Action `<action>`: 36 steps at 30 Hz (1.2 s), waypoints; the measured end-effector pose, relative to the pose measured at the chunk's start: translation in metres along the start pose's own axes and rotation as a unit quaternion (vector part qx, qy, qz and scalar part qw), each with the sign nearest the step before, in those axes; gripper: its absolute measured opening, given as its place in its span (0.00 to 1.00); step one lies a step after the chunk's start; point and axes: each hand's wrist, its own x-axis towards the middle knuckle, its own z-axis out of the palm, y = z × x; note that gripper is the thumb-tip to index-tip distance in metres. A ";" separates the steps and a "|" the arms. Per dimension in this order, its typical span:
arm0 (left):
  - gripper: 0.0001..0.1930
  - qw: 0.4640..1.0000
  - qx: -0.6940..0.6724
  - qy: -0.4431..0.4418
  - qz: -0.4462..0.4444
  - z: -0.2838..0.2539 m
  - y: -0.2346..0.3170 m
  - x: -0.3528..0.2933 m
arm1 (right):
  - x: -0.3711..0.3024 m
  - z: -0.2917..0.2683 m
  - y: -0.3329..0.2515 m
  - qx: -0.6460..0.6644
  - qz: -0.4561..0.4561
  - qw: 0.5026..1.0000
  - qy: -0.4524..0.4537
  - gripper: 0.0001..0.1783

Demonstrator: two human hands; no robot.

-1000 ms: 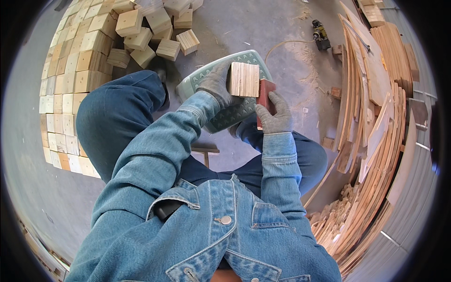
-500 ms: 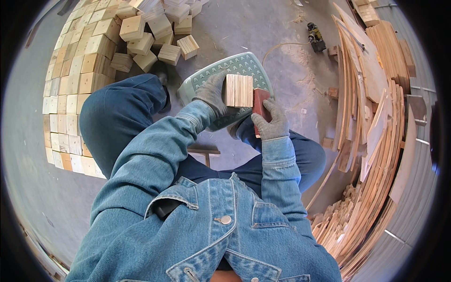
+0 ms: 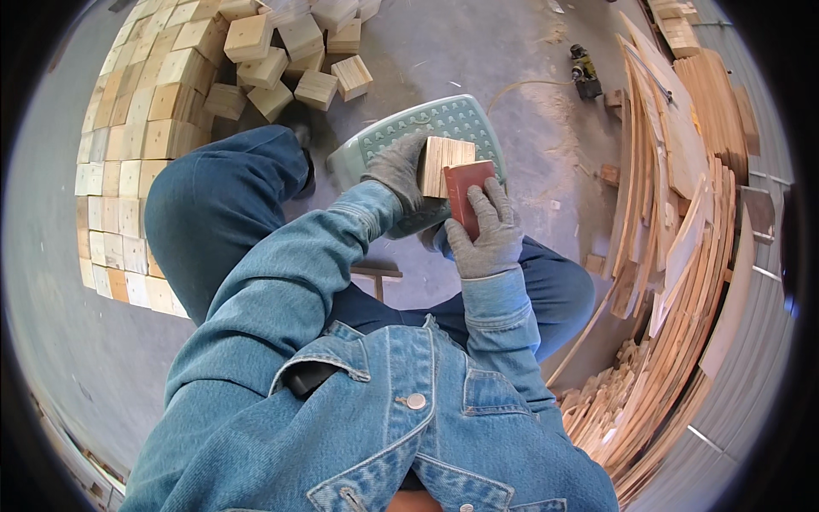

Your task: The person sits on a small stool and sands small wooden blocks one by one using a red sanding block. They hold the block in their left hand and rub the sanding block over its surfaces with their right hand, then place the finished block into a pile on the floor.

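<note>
My left hand [image 3: 399,172], in a grey glove, grips a pale wooden block [image 3: 447,155] by its left side, above a light green plastic stool [image 3: 367,141] with a bumpy top. Also gloved in grey, my right hand [image 3: 488,229] is closed on a reddish-brown sanding block [image 3: 466,189]. The sanding block lies tilted at the wooden block's lower right corner and covers part of it. Whether its underside presses on the wood cannot be made out. Some fingers of both hands are hidden behind the things they hold.
Stacked wooden blocks [image 3: 128,171] form a large pile at left, with loose blocks [image 3: 264,68] at its far end. A yellow and black power drill [image 3: 585,75] rests on the floor. Long wooden strips and boards [image 3: 682,247] lean along the right.
The sanding block has moved left and turned its broad face into view, now overlapping the wooden block's corner. The wooden block has shifted slightly right and tilted.
</note>
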 end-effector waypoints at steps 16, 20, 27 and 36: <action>0.54 0.997 0.078 -0.026 -0.004 0.009 -0.011 0.008 | 0.097 0.032 0.019 -0.071 0.089 0.993 -0.006 0.35; 0.53 0.996 0.090 0.004 0.006 0.017 -0.027 0.008 | 0.045 0.023 0.014 -0.069 0.020 0.997 0.017 0.37; 0.52 0.998 0.049 -0.045 -0.011 0.006 -0.015 0.008 | -0.027 -0.011 -0.022 -0.115 0.058 0.990 -0.054 0.41; 0.51 0.998 0.059 0.027 0.019 0.017 -0.025 0.007 | 0.078 0.020 0.008 -0.086 0.060 0.994 -0.020 0.37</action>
